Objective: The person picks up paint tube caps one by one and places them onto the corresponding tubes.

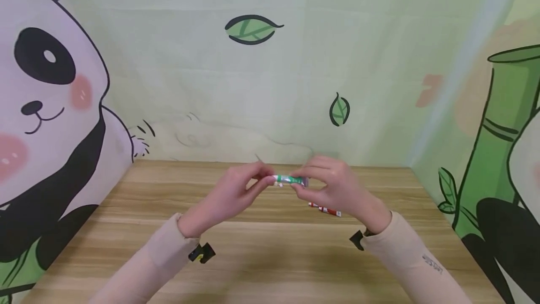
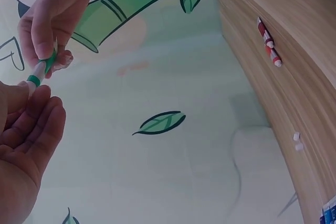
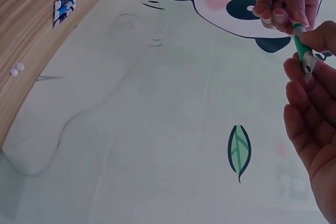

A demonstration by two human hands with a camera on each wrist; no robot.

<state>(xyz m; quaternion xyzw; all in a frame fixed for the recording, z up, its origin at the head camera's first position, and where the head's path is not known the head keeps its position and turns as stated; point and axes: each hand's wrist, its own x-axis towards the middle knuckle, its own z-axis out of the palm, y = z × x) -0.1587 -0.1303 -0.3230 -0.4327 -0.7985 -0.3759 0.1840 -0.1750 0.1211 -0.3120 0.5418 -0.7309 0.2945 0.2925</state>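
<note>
Above the table, both hands hold a small green-and-silver paint tube (image 1: 288, 179) lengthwise between them. My left hand (image 1: 236, 186) pinches its white cap end with thumb and fingertips, largely covering the cap. My right hand (image 1: 337, 184) grips the tube's body near its flat tail end between thumb and fingers. In the left wrist view the green tube (image 2: 50, 62) slants between the fingertips, its middle showing. From the right wrist, the tube (image 3: 302, 48) appears with its crimped tail by the right fingers.
Two red paint tubes (image 1: 330, 211) lie on the wooden table (image 1: 270, 257) below the right hand. Small white caps (image 3: 17, 69) lie loose on the tabletop. A row of blue and green paint tubes (image 3: 65, 3) lies farther along. A printed cloth backdrop (image 1: 202, 69) borders the table.
</note>
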